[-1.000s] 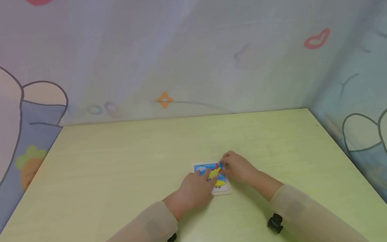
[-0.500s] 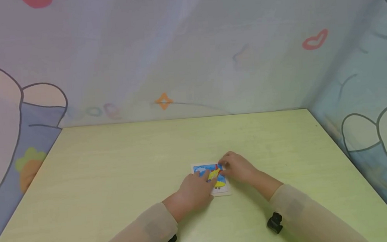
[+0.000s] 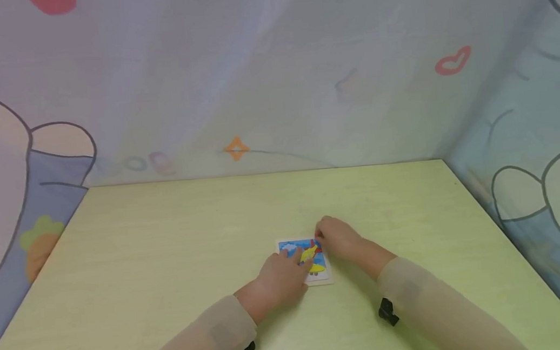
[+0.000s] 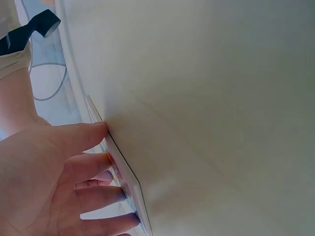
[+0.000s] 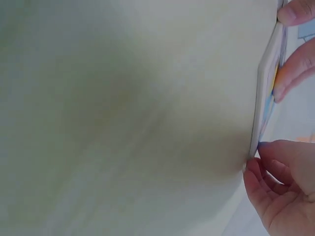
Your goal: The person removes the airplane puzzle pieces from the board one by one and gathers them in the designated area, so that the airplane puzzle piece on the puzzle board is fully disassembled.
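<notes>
A small square picture board (image 3: 319, 268) with a pale rim lies on the table, showing a yellow and red airplane on blue. My left hand (image 3: 281, 278) rests on its left part, fingers spread across the picture. In the left wrist view, the left thumb (image 4: 93, 135) touches the edge of the board (image 4: 130, 180) and the fingertips lie on its printed face. My right hand (image 3: 341, 238) is at the far right corner. In the right wrist view, the right hand (image 5: 283, 179) pinches that corner, thumb on the face and curled fingers at the edge of the board (image 5: 263, 93).
The pale yellow-green table (image 3: 167, 231) reaches back to a printed cloth backdrop (image 3: 273, 78), which also stands along both sides. Black wrist camera mounts (image 3: 388, 312) hang below the sleeves, close over the table.
My right hand and forearm have shifted slightly left and turned at the board's corner. The left hand keeps its place on the picture. The head view has tilted up a little.
</notes>
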Motion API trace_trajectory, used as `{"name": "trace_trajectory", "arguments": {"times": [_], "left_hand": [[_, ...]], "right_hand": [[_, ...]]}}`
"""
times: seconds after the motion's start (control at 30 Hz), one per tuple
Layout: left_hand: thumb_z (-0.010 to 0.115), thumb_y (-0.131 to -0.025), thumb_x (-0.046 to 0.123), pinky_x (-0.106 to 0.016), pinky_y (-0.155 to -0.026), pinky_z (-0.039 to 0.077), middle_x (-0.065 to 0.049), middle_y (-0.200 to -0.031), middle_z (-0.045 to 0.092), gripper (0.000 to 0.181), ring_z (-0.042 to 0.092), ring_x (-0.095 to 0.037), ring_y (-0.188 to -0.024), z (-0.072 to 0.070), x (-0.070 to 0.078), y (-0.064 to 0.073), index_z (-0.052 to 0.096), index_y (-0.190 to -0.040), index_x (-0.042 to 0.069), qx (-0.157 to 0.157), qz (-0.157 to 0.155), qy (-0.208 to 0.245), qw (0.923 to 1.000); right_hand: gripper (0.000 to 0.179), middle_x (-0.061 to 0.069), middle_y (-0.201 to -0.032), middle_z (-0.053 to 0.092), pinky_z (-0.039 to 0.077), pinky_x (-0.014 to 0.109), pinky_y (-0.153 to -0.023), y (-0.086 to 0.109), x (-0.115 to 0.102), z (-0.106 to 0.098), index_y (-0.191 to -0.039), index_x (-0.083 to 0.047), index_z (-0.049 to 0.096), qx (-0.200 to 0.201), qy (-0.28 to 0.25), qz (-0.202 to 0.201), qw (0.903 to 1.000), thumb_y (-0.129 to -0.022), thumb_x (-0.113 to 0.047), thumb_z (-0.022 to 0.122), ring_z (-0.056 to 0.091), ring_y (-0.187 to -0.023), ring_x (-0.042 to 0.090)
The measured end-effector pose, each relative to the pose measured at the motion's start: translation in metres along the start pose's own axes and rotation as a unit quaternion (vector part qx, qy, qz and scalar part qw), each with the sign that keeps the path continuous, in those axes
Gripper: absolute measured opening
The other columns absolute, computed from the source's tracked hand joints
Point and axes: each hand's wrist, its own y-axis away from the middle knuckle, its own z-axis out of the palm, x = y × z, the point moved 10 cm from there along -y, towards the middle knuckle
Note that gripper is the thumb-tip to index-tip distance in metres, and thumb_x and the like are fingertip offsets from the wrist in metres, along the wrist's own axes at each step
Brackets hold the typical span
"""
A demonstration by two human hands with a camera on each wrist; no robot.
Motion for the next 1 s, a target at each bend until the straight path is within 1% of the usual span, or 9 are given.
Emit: {"name": "trace_trajectory", "arguments": {"times": [0.2, 0.33, 0.47, 0.53, 0.63, 0.73, 0.83, 0.93, 1.0], "left_hand": [[0.054, -0.091, 0.044, -0.038, -0.092, 0.044, -0.007, -0.144, 0.04, 0.055, 0.045, -0.029, -0.124, 0.001, -0.001, 0.0, 0.043, -0.141, 0.024, 0.001, 0.0, -0.002, 1.0], [0.054, -0.092, 0.044, -0.038, -0.092, 0.044, -0.007, -0.144, 0.039, 0.054, 0.043, -0.03, -0.126, 0.002, 0.0, -0.001, 0.043, -0.141, 0.024, 0.003, 0.003, -0.006, 1.0], [0.054, -0.091, 0.045, -0.039, -0.092, 0.044, -0.007, -0.144, 0.04, 0.054, 0.044, -0.03, -0.125, 0.003, 0.001, -0.002, 0.044, -0.141, 0.025, 0.005, 0.004, -0.009, 0.9999], [0.054, -0.091, 0.045, -0.039, -0.092, 0.044, -0.006, -0.144, 0.04, 0.054, 0.044, -0.03, -0.125, 0.004, 0.001, -0.002, 0.044, -0.141, 0.025, 0.005, 0.004, -0.009, 0.9999], [0.054, -0.091, 0.045, -0.039, -0.092, 0.044, -0.006, -0.144, 0.039, 0.055, 0.043, -0.029, -0.126, 0.004, 0.001, -0.004, 0.043, -0.141, 0.025, 0.004, 0.003, -0.005, 1.0], [0.054, -0.091, 0.046, -0.039, -0.093, 0.043, -0.006, -0.144, 0.039, 0.055, 0.043, -0.029, -0.126, 0.004, 0.001, -0.005, 0.043, -0.141, 0.025, 0.006, 0.003, 0.001, 1.0], [0.054, -0.091, 0.044, -0.04, -0.093, 0.043, -0.007, -0.143, 0.041, 0.053, 0.044, -0.03, -0.125, 0.003, 0.002, -0.005, 0.045, -0.14, 0.025, 0.009, 0.005, 0.004, 0.9999], [0.055, -0.091, 0.044, -0.04, -0.092, 0.044, -0.008, -0.143, 0.042, 0.052, 0.045, -0.032, -0.124, 0.003, 0.002, -0.005, 0.046, -0.139, 0.024, 0.01, 0.006, 0.006, 0.9999], [0.055, -0.091, 0.044, -0.04, -0.091, 0.045, -0.008, -0.142, 0.041, 0.053, 0.045, -0.032, -0.124, 0.003, 0.002, -0.004, 0.045, -0.14, 0.023, 0.01, 0.007, 0.011, 0.9999]], "right_hand": [[0.01, 0.003, -0.079, 0.051, 0.045, 0.028, -0.067, -0.007, -0.007, -0.002, -0.076, -0.002, 0.064, -0.017, 0.033, -0.039, 0.9985, -0.085, -0.003, 0.061, 0.049, -0.072, 0.016], [0.019, 0.004, -0.078, 0.043, 0.041, 0.026, -0.062, -0.006, -0.01, 0.0, -0.066, -0.005, 0.058, -0.029, 0.057, -0.028, 0.9976, -0.085, -0.006, 0.064, 0.043, -0.065, 0.016], [0.024, 0.004, -0.078, 0.041, 0.039, 0.026, -0.061, -0.006, -0.008, 0.002, -0.064, -0.006, 0.055, -0.036, 0.064, -0.023, 0.997, -0.085, -0.009, 0.066, 0.042, -0.064, 0.016], [0.02, 0.005, -0.078, 0.043, 0.04, 0.027, -0.062, -0.005, -0.004, 0.001, -0.067, -0.005, 0.057, -0.029, 0.032, -0.02, 0.9989, -0.085, -0.007, 0.062, 0.043, -0.066, 0.017], [0.009, 0.005, -0.085, 0.052, 0.044, 0.03, -0.069, -0.001, 0.008, -0.004, -0.08, -0.003, 0.061, 0.003, -0.055, -0.004, 0.9985, -0.088, -0.005, 0.058, 0.051, -0.076, 0.018], [0.008, 0.006, -0.093, 0.06, 0.048, 0.035, -0.079, 0.006, 0.021, -0.009, -0.096, -0.002, 0.06, 0.032, -0.155, 0.009, 0.9873, -0.093, -0.005, 0.053, 0.057, -0.089, 0.022], [0.015, 0.009, -0.096, 0.064, 0.048, 0.039, -0.085, 0.014, 0.023, -0.01, -0.106, 0.002, 0.057, 0.03, -0.229, 0.001, 0.9731, -0.094, -0.004, 0.051, 0.061, -0.095, 0.027], [0.02, 0.012, -0.097, 0.066, 0.047, 0.04, -0.086, 0.021, 0.017, -0.008, -0.111, 0.006, 0.056, 0.023, -0.244, -0.019, 0.9695, -0.094, -0.004, 0.052, 0.062, -0.096, 0.028], [0.022, 0.012, -0.099, 0.065, 0.048, 0.039, -0.085, 0.024, 0.014, -0.006, -0.112, 0.005, 0.059, 0.023, -0.208, -0.025, 0.9776, -0.092, -0.004, 0.056, 0.062, -0.095, 0.027]]}}
